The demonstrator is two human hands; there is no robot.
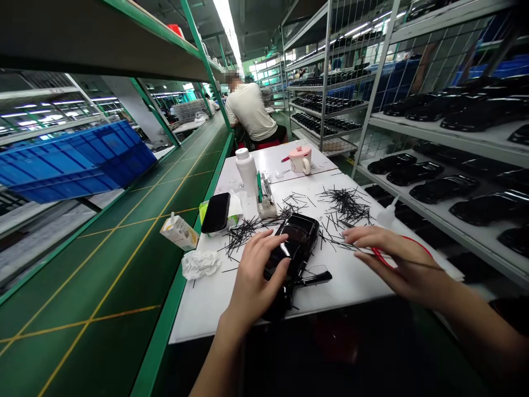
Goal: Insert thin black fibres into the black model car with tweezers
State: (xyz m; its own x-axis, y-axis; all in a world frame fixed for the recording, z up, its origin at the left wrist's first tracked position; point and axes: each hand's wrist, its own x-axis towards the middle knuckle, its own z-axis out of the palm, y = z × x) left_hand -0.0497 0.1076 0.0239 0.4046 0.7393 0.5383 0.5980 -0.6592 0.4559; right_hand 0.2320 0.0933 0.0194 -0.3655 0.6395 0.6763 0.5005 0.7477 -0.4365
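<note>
A glossy black model car (303, 227) sits on the white table, pointing away from me. One door (316, 277) sticks out from its right side, with a clear window. My left hand (260, 267) curls over the car's left side and roof, fingers and thumb gripping it. To the right, my right hand (397, 259) hovers low over the table with thumb and fingers closed around a thin dark tool (424, 264) like tweezers, its rear end crossing the hand. A red looped handle (417, 242) shows behind that hand; what it belongs to is partly hidden.
Thin black strips lie in piles (347, 204) around the car. Further items are a phone (215, 212), drink carton (179, 231), crumpled tissue (201, 264), white bottle (247, 168), tool holder (266, 198) and lidded mug (300, 160). A green conveyor (124, 231) runs left; car racks (438, 138) stand right.
</note>
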